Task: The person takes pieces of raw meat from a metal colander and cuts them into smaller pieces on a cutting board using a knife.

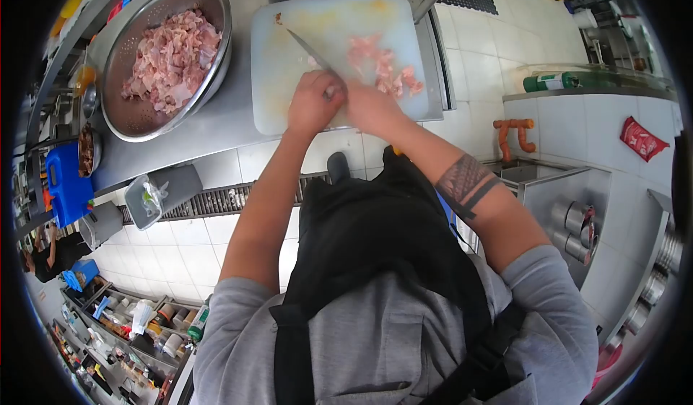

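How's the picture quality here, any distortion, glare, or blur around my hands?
Head view: strong fisheye bending, with black corners; head view: floor tiles look nearly washed out, and the colander shows bright metallic reflections; head view: your right hand looks slightly soft, perhaps from motion.

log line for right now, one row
left hand: curled over cutting board | right hand: holds knife, handle hidden | meat pieces: on board | colander: more meat

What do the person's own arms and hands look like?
The grey sleeves are short. The right forearm bears a dark tattoo: a patterned block and a solid band beside it. The left forearm shows no marking on its visible side. The left hand and right hand wear no gloves, and no watch is visible.
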`<state>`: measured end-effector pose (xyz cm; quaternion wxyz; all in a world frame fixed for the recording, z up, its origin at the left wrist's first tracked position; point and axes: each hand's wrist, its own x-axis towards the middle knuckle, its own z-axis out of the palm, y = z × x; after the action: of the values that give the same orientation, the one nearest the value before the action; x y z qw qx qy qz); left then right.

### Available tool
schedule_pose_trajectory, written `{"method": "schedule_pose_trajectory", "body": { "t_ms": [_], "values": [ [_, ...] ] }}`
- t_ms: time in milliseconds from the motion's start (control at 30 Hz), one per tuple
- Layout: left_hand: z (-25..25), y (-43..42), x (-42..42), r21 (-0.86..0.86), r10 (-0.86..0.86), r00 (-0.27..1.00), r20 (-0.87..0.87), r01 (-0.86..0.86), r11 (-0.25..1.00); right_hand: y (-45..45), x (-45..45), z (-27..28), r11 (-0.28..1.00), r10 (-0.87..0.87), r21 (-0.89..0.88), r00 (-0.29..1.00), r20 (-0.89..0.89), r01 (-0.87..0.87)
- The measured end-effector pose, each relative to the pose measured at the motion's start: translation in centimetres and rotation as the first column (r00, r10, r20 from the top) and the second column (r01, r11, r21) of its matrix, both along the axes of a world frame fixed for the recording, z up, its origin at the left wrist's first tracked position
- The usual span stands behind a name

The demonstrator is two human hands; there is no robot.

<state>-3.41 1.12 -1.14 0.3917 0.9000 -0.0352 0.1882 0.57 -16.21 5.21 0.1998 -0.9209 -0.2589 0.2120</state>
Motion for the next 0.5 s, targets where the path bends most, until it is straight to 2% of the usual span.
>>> {"method": "schedule_pose_trajectory", "body": {
  "t_ms": [67,133,167,233,333,400,467,500],
  "values": [
    [0.2,0.1,-0.2,0.043,0.079,0.997,0.008,-0.08,0.996,-2.5,-2.0,1.4,0.995,-0.017,-0.099,0.998,-0.059,0.011],
    [0.0,0.0,-0.4,0.021,0.116,0.993,0.023,-0.116,0.993,-6.2,-4.0,2.5,0.992,-0.042,-0.124,0.989,-0.14,0.025],
    [0.0,0.1,-0.6,0.01,0.155,0.987,0.032,-0.155,0.988,-7.9,-4.5,3.1,0.991,-0.035,-0.131,0.991,-0.132,0.018],
    [-0.3,0.5,-0.9,-0.003,0.153,0.987,0.055,-0.153,0.988,-10.1,-4.7,3.9,0.963,-0.027,-0.269,0.997,-0.076,0.005],
    [-0.8,0.9,-1.8,-0.023,0.141,0.986,0.091,-0.139,0.99,-11.1,-2.7,4.3,0.954,-0.083,-0.288,0.996,0.03,0.088],
    [-0.2,0.9,-2.1,-0.028,0.143,0.983,0.114,-0.141,0.99,-10.8,-3.0,4.6,0.969,-0.062,-0.236,0.996,0.06,0.075],
    [1.0,0.7,-2.4,-0.168,0.182,0.983,0.013,-0.177,0.97,-9.9,-4.0,4.9,0.981,-0.044,-0.184,0.996,0.084,0.059],
    [1.4,0.6,-2.2,-0.167,0.181,0.983,0.014,-0.176,0.97,-9.2,-4.7,5.6,0.985,-0.05,-0.166,0.998,0.024,0.054]
  ]
}}
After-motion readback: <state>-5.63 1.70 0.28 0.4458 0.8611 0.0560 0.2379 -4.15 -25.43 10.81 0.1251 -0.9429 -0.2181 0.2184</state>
